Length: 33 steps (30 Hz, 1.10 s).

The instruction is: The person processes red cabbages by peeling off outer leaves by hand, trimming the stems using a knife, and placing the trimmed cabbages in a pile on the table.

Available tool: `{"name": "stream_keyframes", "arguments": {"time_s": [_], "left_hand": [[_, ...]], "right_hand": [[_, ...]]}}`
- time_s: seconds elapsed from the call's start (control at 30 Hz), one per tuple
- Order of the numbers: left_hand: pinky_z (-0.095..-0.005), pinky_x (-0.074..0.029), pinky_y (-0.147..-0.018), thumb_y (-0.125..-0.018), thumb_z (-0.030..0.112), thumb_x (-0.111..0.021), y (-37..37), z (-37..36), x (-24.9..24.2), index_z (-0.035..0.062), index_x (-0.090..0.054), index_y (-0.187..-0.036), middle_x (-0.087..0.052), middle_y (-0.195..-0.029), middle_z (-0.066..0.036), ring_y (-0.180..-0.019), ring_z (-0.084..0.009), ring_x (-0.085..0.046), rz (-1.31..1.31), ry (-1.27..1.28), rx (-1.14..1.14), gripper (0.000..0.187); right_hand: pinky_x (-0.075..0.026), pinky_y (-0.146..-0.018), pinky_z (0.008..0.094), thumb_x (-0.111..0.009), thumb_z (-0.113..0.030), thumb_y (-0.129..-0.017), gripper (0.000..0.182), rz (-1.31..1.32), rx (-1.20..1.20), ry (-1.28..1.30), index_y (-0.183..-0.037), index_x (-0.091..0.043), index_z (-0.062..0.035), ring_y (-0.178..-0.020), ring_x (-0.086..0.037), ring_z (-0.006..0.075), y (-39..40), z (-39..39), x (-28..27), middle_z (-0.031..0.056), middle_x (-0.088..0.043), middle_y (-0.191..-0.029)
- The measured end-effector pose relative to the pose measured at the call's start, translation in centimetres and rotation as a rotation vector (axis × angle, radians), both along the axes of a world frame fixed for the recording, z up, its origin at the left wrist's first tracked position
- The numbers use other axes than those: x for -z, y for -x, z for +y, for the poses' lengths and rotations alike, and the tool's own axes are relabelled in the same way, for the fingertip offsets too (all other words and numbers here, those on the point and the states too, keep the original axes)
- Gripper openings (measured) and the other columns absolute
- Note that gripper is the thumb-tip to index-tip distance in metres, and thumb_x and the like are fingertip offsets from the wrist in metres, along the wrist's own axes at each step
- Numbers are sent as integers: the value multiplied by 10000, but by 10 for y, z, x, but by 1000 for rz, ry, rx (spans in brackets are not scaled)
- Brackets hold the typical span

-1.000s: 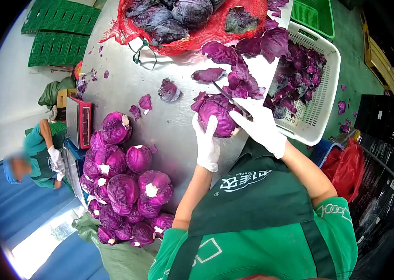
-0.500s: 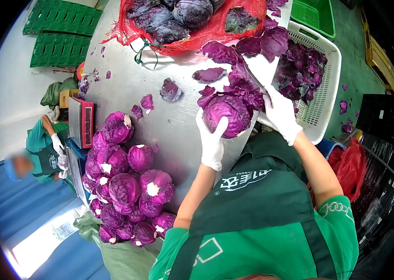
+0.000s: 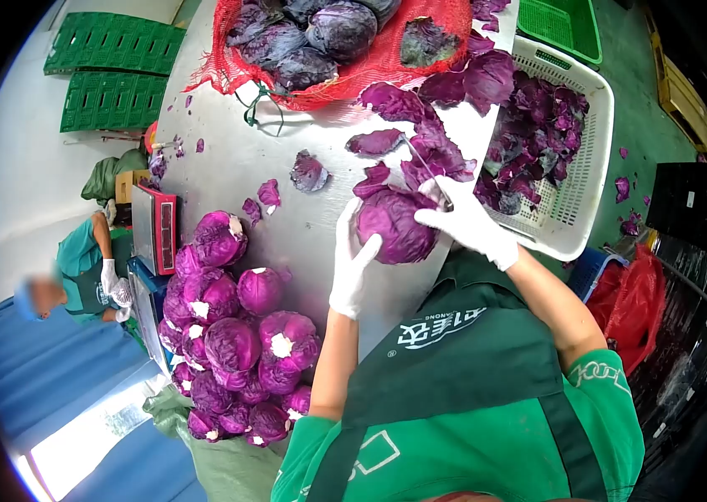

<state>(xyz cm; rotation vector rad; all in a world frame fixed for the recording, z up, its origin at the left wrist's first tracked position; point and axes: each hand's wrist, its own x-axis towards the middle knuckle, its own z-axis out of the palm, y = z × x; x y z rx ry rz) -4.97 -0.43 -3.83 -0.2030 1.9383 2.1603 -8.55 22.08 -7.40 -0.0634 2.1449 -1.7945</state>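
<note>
A red cabbage [image 3: 397, 226] rests at the near right edge of the metal table [image 3: 303, 259]. My left hand [image 3: 352, 266], in a white glove, cups its left side with the thumb across the front. In my white-gloved right hand [image 3: 469, 224] is a knife [image 3: 422, 159], its thin blade pointing away over loose purple leaves. Fingers of that hand also touch the cabbage's right side. Peeled leaves [image 3: 437, 151] lie just beyond the cabbage, and another single leaf [image 3: 374, 142] is near the blade tip.
Several trimmed cabbages [image 3: 232, 347] are piled at left. A red mesh bag [image 3: 345, 94] of darker cabbages lies at the far end. A white crate [image 3: 592, 159] holding leaves stands at right. Beyond a red-framed scale [image 3: 164, 234], a co-worker [image 3: 81, 263] wears white gloves.
My right hand has moved left onto the cabbage's right side, the knife moving with it. The cabbage has turned and shifted slightly nearer, and my left hand has slid left.
</note>
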Motion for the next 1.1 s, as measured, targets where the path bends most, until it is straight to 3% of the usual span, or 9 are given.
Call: {"name": "stream_keyframes", "arguments": {"time_s": [0.17, 0.23, 0.43, 0.57, 0.73, 0.83, 0.9, 0.97, 1.1], "left_hand": [[-411, -416, -1067, -759, 211, -853, -6, 11, 2, -3, -341, -1438, -427, -1341, -169, -1235, -280, -495, 128, 722, -3, 877], [-429, -399, -1062, -727, 276, -873, -4, 16, -10, 3, -362, -1426, -416, -1320, -180, -1240, -306, -460, 76, 508, -17, 908], [-429, -369, -1091, -730, 303, -863, -10, 19, -13, 26, -391, -1421, -403, -1305, -184, -1257, -329, -421, 112, 799, -45, 882], [-393, -396, -1097, -749, 232, -861, -22, -2, 8, 12, -352, -1439, -376, -1383, -157, -1281, -259, -458, -71, 317, -197, 886], [-407, -410, -1077, -681, 194, -897, -11, 25, 0, 29, -269, -1448, -398, -1386, -167, -1274, -276, -464, 153, 424, -77, 1005], [-420, -410, -1074, -645, 208, -913, -1, 36, -3, 14, -235, -1445, -376, -1389, -186, -1293, -306, -451, 289, 450, 68, 1067], [-437, -372, -1103, -628, 230, -910, 1, 35, 1, 5, -239, -1461, -366, -1405, -207, -1325, -337, -414, 356, 522, 165, 1093], [-449, -340, -1128, -603, 276, -914, 0, 32, -2, 16, -244, -1470, -358, -1430, -210, -1359, -333, -373, 414, 645, 271, 1126], [-470, -290, -1153, -587, 264, -894, -3, 27, -18, 66, -268, -1469, -326, -1436, -224, -1380, -395, -339, 504, 773, 429, 1099]], "right_hand": [[-514, -635, 427, -655, -183, -871, 228, 487, -8, -332, -1035, -562, -55, -745, -640, 320, -25, -40, -12, 143, -570, -884], [-515, -598, 438, -608, -120, -864, 175, 536, -30, -381, -1008, -528, -60, -720, -642, 342, -22, -38, -21, 133, -557, -864], [-530, -669, 436, -548, -107, -910, 217, 695, 93, -539, -1109, -622, -63, -724, -636, 355, 5, -9, -17, 149, -601, -863], [-540, -726, 396, -592, -257, -955, 269, 432, 383, -630, -1161, -643, -93, -820, -664, 310, 47, 71, 28, 137, -639, -946], [-512, -805, 330, -749, -404, -837, 548, 314, 45, -412, -1260, -617, -82, -872, -619, 204, 22, 21, -47, 88, -584, -1067], [-484, -864, 382, -787, -477, -771, 713, 387, -55, -366, -1308, -555, -69, -977, -602, 292, 14, 0, -51, 106, -566, -1148], [-478, -906, 438, -715, -559, -803, 715, 303, -75, -320, -1238, -558, -14, -1089, -585, 341, 19, -5, -47, 148, -534, -1167], [-500, -859, 420, -688, -380, -870, 407, 283, 41, -254, -1055, -647, -20, -967, -636, 343, 27, -6, -36, 165, -649, -1005], [-513, -843, 397, -670, -341, -875, 336, 253, 325, -496, -1009, -664, -33, -920, -651, 336, 66, 38, -21, 175, -660, -963]]}}
